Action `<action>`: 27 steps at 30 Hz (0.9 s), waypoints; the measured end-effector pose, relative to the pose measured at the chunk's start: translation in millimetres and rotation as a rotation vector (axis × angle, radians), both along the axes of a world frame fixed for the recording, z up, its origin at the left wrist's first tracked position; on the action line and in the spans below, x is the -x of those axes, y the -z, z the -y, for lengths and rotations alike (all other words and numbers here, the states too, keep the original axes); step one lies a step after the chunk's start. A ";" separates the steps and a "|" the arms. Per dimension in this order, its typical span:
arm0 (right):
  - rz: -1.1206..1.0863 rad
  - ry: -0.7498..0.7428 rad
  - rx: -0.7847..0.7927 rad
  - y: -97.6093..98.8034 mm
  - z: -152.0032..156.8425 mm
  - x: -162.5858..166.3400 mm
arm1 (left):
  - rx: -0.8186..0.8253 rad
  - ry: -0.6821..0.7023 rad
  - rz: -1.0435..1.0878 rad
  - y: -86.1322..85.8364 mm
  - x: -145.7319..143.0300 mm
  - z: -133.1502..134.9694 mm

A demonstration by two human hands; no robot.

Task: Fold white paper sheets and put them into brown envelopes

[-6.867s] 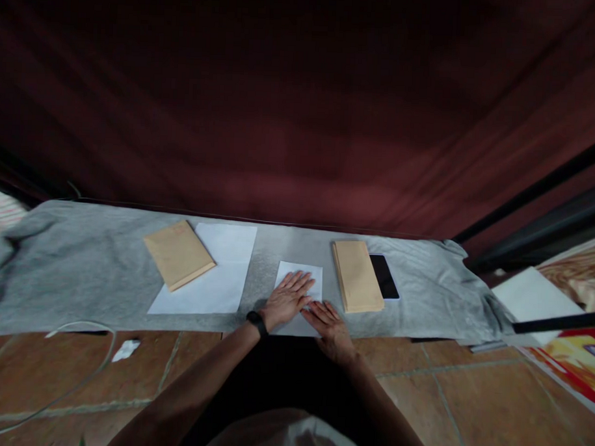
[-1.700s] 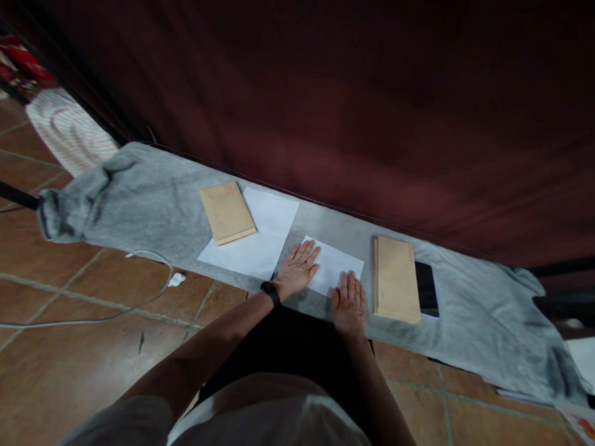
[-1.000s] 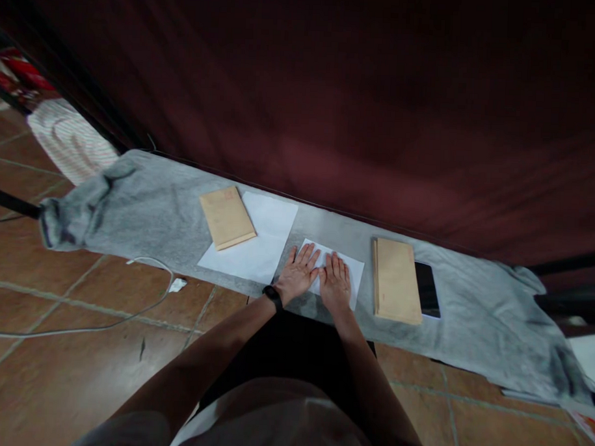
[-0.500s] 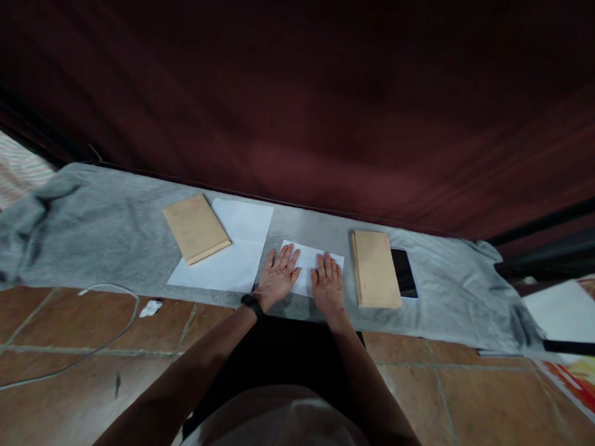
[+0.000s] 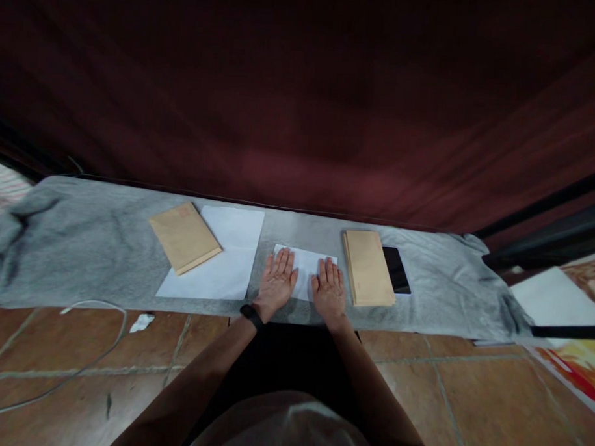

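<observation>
Both bare hands lie palms down near the front edge of a grey cloth (image 5: 92, 242). The left hand (image 5: 274, 289) has straight, slightly parted fingers; the right hand (image 5: 329, 297) has straight fingers set narrowly side by side. Both thumbs stand apart, and neither hand grips anything. A small white sheet (image 5: 303, 270) lies beneath the fingers of both hands, exposed between the thumbs, its far edge just ahead of the fingertips. To the left of the left fingers, a larger white sheet (image 5: 234, 273) bears a slanted kraft envelope (image 5: 184, 238) (a faint reddish mark shows near its far edge). Near the right fingers, on their right, are stacked kraft envelopes (image 5: 371, 268); farther right, just beside the stack, is a dark-screened smartphone (image 5: 397, 271). Behind the left fingers, a black wristband (image 5: 252, 316) encircles the wrist. Dark red fabric (image 5: 305, 132) hangs beyond the fingertips.
</observation>
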State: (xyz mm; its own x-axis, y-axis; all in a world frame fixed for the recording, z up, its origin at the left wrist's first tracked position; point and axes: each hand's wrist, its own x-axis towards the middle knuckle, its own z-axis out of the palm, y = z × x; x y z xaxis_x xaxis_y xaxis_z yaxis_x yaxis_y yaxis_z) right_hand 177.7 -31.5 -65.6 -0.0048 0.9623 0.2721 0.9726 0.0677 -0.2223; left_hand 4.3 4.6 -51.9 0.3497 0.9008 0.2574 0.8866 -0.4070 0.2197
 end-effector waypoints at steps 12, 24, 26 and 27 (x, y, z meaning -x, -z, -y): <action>0.024 -0.003 0.069 -2.4 0.7 -0.3 | 0.044 0.176 -0.018 3.5 -37.1 -4.4; -0.005 0.012 -0.012 6.0 -0.9 -1.3 | 0.054 -0.009 -0.084 0.9 -3.7 -13.4; -0.002 0.008 -0.017 6.1 -0.9 -1.0 | 0.061 -0.044 -0.081 0.8 3.1 -13.6; -0.001 0.006 -0.021 6.2 -0.9 -0.7 | 0.064 -0.057 -0.078 0.8 6.3 -13.5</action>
